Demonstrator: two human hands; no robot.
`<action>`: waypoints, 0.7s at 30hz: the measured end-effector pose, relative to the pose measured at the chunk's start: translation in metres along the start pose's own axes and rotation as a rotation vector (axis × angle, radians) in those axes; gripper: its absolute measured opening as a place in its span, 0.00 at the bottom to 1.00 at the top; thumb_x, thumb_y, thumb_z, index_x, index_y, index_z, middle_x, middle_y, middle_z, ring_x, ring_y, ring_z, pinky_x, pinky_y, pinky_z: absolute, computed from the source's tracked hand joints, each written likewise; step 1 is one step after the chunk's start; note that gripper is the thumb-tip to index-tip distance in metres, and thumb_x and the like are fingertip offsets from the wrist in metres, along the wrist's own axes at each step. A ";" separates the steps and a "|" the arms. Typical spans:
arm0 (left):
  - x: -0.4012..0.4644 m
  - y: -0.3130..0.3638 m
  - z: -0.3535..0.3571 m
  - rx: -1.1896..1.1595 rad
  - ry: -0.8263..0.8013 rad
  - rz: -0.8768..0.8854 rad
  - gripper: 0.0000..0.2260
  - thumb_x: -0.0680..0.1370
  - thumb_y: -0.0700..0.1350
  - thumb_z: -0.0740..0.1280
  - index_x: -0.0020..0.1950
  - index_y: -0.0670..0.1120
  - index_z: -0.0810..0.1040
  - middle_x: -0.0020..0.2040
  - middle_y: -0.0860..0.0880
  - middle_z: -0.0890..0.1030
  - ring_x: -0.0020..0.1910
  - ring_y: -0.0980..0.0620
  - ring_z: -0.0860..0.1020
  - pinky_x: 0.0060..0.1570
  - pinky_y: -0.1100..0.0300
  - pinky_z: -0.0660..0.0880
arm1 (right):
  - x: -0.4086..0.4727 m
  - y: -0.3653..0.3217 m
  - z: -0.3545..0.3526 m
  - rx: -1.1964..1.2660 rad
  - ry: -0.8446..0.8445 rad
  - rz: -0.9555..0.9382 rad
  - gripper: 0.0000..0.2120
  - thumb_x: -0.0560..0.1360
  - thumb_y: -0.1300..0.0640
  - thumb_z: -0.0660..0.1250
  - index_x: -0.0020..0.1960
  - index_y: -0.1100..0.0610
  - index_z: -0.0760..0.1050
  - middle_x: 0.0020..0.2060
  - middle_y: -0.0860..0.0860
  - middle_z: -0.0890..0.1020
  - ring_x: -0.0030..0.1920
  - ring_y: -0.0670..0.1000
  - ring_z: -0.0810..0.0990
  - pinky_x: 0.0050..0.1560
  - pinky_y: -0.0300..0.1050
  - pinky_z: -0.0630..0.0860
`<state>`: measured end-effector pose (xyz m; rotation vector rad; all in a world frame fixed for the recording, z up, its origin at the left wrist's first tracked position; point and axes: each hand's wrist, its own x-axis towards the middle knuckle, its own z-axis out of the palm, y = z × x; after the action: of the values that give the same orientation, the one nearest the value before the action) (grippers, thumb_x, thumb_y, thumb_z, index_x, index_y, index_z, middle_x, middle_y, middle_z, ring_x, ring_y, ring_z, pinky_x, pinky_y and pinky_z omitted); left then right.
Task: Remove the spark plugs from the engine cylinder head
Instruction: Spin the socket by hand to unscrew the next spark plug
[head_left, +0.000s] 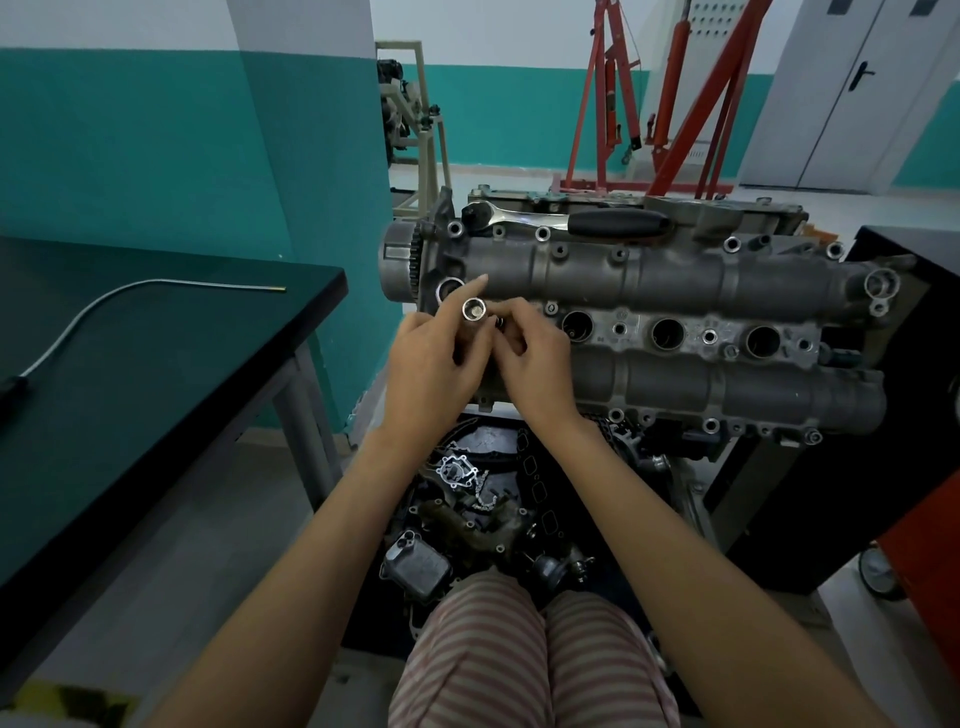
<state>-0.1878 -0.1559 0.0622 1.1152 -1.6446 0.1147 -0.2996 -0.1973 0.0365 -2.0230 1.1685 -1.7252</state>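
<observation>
The cylinder head (649, 306) is a long casting of dull grey aluminium, rough and oil-stained, with two rounded cam housings running its length and a flat valley between them. Three dark round plug wells (667, 332) show open in that valley; whether plugs sit inside cannot be told. At its left end the left hand (431, 364) wraps its grip round a bright chromed tubular socket (474, 310), open mouth tilted up towards the camera, forefinger stretched straight beyond it. The right hand (530, 358) touches it from the right — its fingertips pinch a small dark piece (500, 323) just beside the socket's rim, too hidden to name. Both hands cover the leftmost stretch of the valley.

On the head's far edge lies a polished ratchet (566, 221) with a black ribbed handle. To the left stands a dark, smooth worktop (156, 364) carrying a thin, bent silver rod (130, 291). Below the head, greasy engine parts (467, 514) lie heaped — gaskets, chain, housings. Red hoist frames (675, 104) stand behind.
</observation>
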 end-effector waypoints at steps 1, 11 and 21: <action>0.000 -0.001 -0.001 -0.018 0.006 -0.014 0.12 0.76 0.43 0.67 0.59 0.46 0.78 0.29 0.61 0.67 0.31 0.59 0.65 0.40 0.76 0.62 | 0.000 0.000 -0.001 -0.010 -0.015 -0.019 0.08 0.75 0.58 0.63 0.53 0.54 0.77 0.29 0.45 0.74 0.30 0.43 0.70 0.32 0.35 0.68; 0.000 0.003 0.005 -0.024 0.052 -0.072 0.09 0.74 0.48 0.70 0.43 0.43 0.75 0.30 0.56 0.69 0.30 0.58 0.65 0.37 0.75 0.64 | -0.001 -0.003 -0.001 0.017 -0.003 0.034 0.02 0.74 0.58 0.65 0.44 0.52 0.73 0.29 0.45 0.73 0.30 0.42 0.71 0.31 0.40 0.68; 0.002 0.003 0.006 -0.060 0.074 -0.115 0.14 0.74 0.49 0.70 0.37 0.45 0.67 0.26 0.57 0.64 0.28 0.57 0.64 0.32 0.71 0.62 | 0.000 0.000 0.001 -0.044 -0.016 -0.013 0.12 0.74 0.57 0.65 0.57 0.54 0.74 0.35 0.38 0.75 0.34 0.38 0.73 0.36 0.31 0.68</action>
<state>-0.1946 -0.1590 0.0630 1.1439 -1.5054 0.0322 -0.2985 -0.1976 0.0360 -2.0704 1.2010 -1.7013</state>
